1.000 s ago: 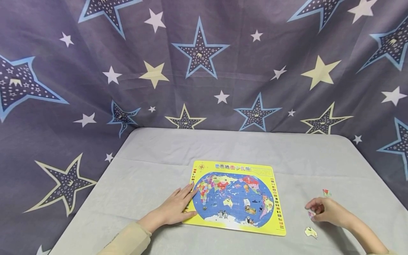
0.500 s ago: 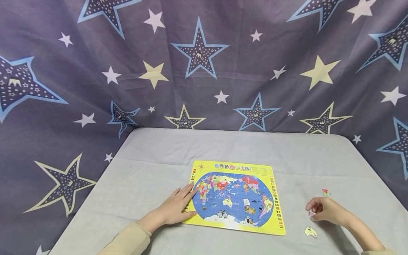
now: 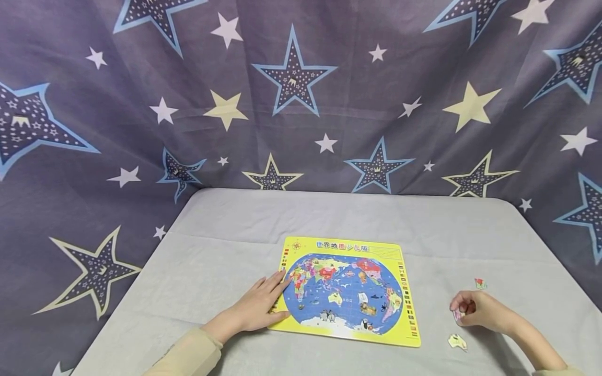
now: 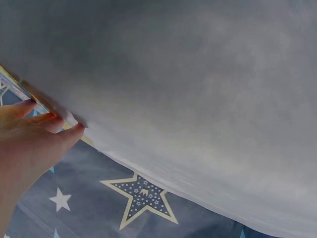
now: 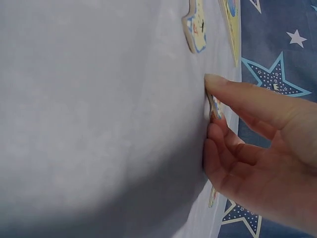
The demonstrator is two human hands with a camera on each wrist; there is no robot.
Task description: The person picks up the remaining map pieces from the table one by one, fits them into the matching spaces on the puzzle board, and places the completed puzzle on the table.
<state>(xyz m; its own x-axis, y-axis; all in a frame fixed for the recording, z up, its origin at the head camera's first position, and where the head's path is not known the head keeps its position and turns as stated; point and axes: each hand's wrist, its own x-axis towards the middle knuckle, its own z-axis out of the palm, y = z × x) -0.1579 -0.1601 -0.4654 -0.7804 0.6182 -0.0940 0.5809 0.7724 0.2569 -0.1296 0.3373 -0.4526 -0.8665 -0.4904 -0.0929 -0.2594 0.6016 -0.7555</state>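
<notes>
A yellow-bordered world map puzzle board (image 3: 357, 340) lies flat on the table. My left hand (image 3: 256, 308) rests with fairly straight fingers on its left edge; the left wrist view shows those fingertips (image 4: 79, 127) at the board's rim. To the right of the board, my right hand (image 3: 489, 312) pinches a small pink and white puzzle piece (image 3: 458, 315) between thumb and fingers, at the tabletop. In the right wrist view this piece (image 5: 216, 106) is partly hidden by the fingers. Nearer the front lies a cream Australia-shaped piece (image 3: 457, 342); a red and green piece (image 3: 479, 283) lies farther back.
A grey cloth (image 3: 226, 219) covers the table. Behind it and along the sides hangs a dark curtain (image 3: 320, 130) printed with stars. Two loose pieces lie close to my right hand, one on either side of it.
</notes>
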